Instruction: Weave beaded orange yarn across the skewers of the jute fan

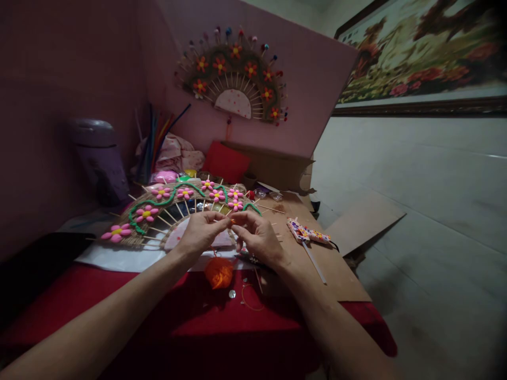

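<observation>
Hands, head view: left hand (pixel 202 232) and right hand (pixel 259 240) meet before the flowered fan (pixel 186 200); thumbs and forefingers of both pinch a small orange piece (pixel 233 221), probably for fine control
Yarn: orange ball (pixel 219 274) just below the hands, by red cloth (pixel 190 311); strand (pixel 214 252) rises toward left hand, likely kept close to feed easily
Fan: lies on white sheet (pixel 119 258), perhaps to protect cloth
Glue gun (pixel 303 233): parked on cardboard (pixel 336 272), presumably to catch drips

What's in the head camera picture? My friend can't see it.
A left hand and right hand hold a small orange thing above orange yarn. Behind is a pink-flowered fan; a glue gun lies on cardboard.
</observation>
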